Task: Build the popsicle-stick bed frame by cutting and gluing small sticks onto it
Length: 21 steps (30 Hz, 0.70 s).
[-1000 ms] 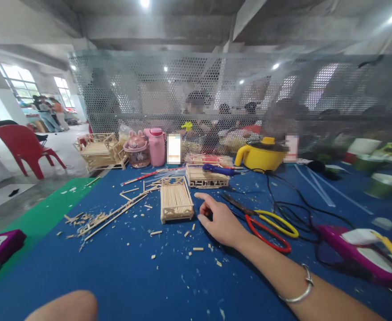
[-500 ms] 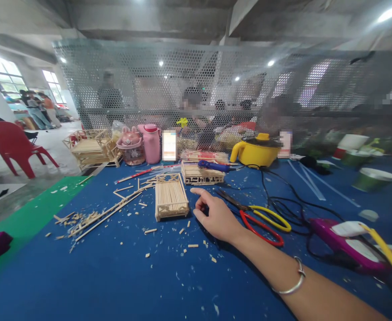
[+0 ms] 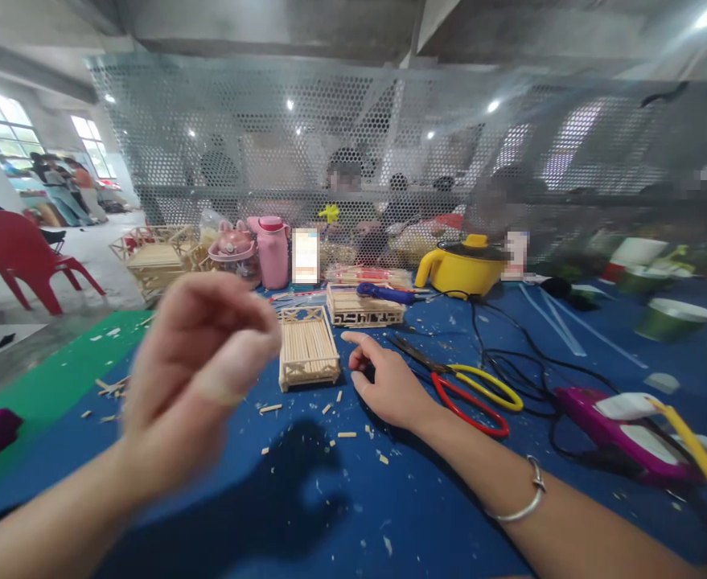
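Observation:
My left hand is raised close to the camera and blurred, its fingers bunched against the thumb; I cannot see anything in them. My right hand rests on the blue table with the index finger and thumb stretched out, holding nothing. A silver bangle is on that wrist. Just left of the right index finger stands a small flat frame built of wooden sticks. Behind it sits a second stick model. Red-and-yellow-handled scissors lie just right of my right hand.
Stick offcuts litter the table. A blue knife, yellow pot, pink bottle and larger stick model line the back. Black cables and a purple glue gun lie right. People sit behind a mesh screen.
My left hand has come up from below the picture into the middle left, hiding the long sticks and scraps. My right hand has stayed beside the stick frame.

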Motion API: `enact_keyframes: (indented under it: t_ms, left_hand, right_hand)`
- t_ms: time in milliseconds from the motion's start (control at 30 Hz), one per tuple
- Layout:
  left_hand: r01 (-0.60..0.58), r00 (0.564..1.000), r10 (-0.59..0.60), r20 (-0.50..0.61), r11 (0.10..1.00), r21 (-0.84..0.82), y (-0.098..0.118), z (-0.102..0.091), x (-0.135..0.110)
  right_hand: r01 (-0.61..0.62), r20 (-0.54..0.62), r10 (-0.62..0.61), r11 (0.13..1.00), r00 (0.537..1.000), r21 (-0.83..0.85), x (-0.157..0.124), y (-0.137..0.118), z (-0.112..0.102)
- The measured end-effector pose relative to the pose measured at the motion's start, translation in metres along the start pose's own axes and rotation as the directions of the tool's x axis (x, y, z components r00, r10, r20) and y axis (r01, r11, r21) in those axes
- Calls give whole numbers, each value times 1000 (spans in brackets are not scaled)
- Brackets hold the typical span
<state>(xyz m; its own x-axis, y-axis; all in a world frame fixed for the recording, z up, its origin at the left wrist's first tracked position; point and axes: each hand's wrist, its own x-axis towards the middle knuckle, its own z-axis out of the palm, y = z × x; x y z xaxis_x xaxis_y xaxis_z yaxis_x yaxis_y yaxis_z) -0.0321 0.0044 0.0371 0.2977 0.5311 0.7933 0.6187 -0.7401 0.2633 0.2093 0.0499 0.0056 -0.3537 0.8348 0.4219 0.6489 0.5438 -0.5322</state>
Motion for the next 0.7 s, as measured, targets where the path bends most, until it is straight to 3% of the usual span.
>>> enact_keyframes:
  t_ms: [167,333,567,700]
  left_hand:
    - [-55,998,54,14,997,46,-14,22,13]
    - [-200,980,196,41,962,187,-17,40,3]
    - [-106,993,92,69,963,247,-15,49,10]
    - [-15,971,-13,240,993,113,-15,48,30]
  right_hand:
    - [-6,25,5,1000,1000,20,1,0,-1]
    - [-36,20,34,997,999,75,2,2,0]
    - [-43,-99,57,990,993,132,2,1,-2]
    - [-46,-91,56,993,994,107,2,-3,-4]
